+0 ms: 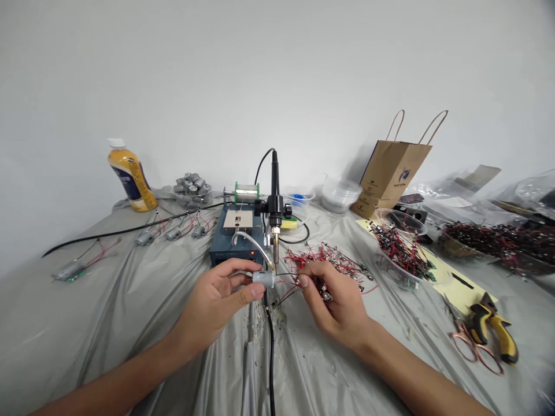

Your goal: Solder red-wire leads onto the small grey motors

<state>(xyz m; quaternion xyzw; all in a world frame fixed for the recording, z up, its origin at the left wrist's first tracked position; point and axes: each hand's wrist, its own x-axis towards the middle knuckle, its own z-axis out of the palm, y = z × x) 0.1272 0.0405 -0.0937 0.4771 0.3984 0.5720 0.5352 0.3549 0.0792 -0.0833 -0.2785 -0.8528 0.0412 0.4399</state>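
Note:
Between the thumb and fingers of my left hand (225, 292) is a small silver motor (263, 279), its terminal end facing right. My right hand (332, 294) pinches a thin black wire (287, 274) that runs to that end of the motor. Just above the motor's right end, the upright soldering iron (276, 245) points down from its clamp. A curved solder feed tube (255, 245) ends close to the iron's tip. Whether the wire is joined to the terminal cannot be made out.
Behind stands the blue soldering station (217, 254) with a solder spool (247, 193). Wired motors (69, 270) lie at left. Red-wired parts (323, 257) are heaped beside my right hand. Scissors (463, 338) and pliers (498, 332) lie at right. A black cable (271, 358) runs toward me.

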